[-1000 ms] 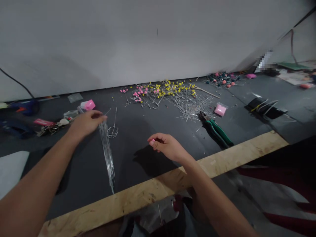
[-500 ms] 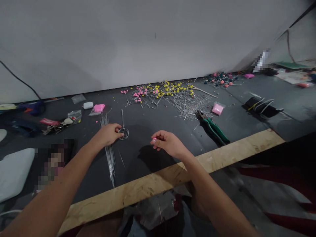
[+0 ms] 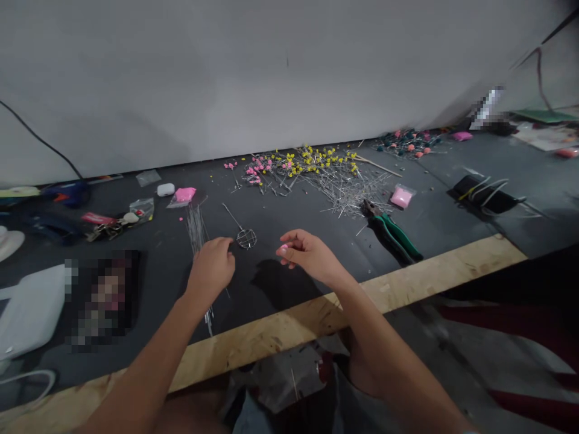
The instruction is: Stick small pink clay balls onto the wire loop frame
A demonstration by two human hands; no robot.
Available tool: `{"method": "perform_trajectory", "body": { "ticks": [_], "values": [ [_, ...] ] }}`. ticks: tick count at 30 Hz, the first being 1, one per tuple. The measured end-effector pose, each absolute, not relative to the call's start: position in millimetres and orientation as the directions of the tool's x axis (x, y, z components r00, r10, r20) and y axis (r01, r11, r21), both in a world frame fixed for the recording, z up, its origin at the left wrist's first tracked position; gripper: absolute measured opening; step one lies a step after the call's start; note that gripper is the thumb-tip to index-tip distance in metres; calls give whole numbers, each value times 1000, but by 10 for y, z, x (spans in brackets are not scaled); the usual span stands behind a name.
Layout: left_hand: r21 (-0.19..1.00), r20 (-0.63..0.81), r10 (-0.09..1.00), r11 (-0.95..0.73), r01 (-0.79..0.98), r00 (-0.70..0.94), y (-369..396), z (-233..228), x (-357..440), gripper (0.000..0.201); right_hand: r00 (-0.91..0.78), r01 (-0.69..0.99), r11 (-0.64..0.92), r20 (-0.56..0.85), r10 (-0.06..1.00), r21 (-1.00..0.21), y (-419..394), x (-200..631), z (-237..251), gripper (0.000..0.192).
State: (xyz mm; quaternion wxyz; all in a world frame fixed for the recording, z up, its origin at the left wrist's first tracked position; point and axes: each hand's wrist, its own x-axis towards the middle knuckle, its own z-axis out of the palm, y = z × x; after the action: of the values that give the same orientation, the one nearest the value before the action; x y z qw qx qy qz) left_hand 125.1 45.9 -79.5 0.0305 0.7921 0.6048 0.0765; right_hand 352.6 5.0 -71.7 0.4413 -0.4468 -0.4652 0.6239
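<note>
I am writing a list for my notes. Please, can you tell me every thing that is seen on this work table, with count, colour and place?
wire cage piece: one, silver, with long stem, between the two hands
straight wires: a bundle, silver, partly under the left hand
pink bead: one, at the right fingertips
headed pins: a big heap, yellow and pink heads, far middle
pliers: one, green handles, right of the heap
pink bags: two small, one beside the pliers, one far left
dark mat: one, covering the table
wooden edge: pale, near side
left hand: on the wires, fingers curled
right hand: pinching the bead
</note>
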Motion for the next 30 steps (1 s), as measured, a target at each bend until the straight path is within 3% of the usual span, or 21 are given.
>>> {"method": "perform_trajectory", "body": {
  "ticks": [3,7,9,11,13,16,26,30],
  "values": [
    [23,92,964,-252,967,249,330,-865,1062,44,-229,-164,-202,-162,960,-965,43,3538,-717,21],
    [67,125,973,-204,977,195,282,-828,950,42,-224,-124,-145,-115,968,-982,23,3537,-727,22],
    [200,145,976,-192,961,165,252,-750,1036,35,-191,-106,-105,-83,978,-989,19,3517,-728,22],
    [450,152,978,-198,871,144,184,-667,1209,30,-180,-145,-106,-79,981,-984,20,3483,-720,23],
    [718,111,972,-224,659,209,83,-608,1415,32,-210,-204,-132,-89,974,-970,21,3439,-701,24],
    [860,130,949,-252,443,287,-73,-587,1644,30,-294,-252,-179,-101,950,-951,14,3378,-669,25],
    [850,290,955,-286,442,61,-186,-615,1602,12,-436,-341,-296,-129,891,-892,35,3237,-651,22],
    [791,348,936,-328,516,62,-190,-624,1573,12,-450,-324,-356,-189,873,-876,50,3184,-651,20]
  ]
}}
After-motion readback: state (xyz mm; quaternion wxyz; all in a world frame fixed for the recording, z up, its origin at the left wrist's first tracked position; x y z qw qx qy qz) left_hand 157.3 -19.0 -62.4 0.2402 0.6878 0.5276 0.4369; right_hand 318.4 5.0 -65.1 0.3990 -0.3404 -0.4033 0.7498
